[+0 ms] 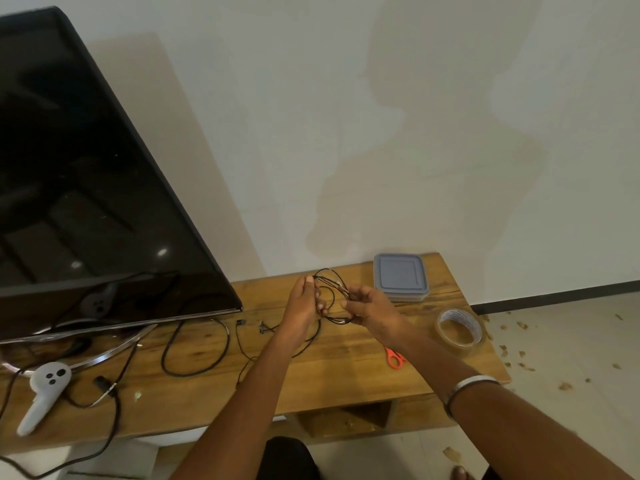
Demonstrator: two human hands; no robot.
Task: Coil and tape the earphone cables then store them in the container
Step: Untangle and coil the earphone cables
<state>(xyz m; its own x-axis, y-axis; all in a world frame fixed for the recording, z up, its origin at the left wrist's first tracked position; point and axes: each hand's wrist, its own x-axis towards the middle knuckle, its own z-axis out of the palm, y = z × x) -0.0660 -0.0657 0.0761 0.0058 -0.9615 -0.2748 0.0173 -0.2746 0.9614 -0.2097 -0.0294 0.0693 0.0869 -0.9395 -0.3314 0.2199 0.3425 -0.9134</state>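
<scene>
A thin black earphone cable (329, 276) is looped between both hands above the wooden table (346, 372). My left hand (303, 303) pinches the loops at the top with thumb and fingers. My right hand (372, 308) grips the other side of the coil. A loose tail of the cable trails down past my left wrist to the tabletop. The grey lidded container (400, 276) stands closed at the back of the table, just right of my hands. A roll of clear tape (459, 329) lies near the right edge.
Orange-handled scissors (394, 358) lie by my right forearm. A large black TV (86, 188) fills the left side. Another black cable (194, 348) and a white controller (45, 393) lie on the table's left part. The table's right edge drops to a littered floor.
</scene>
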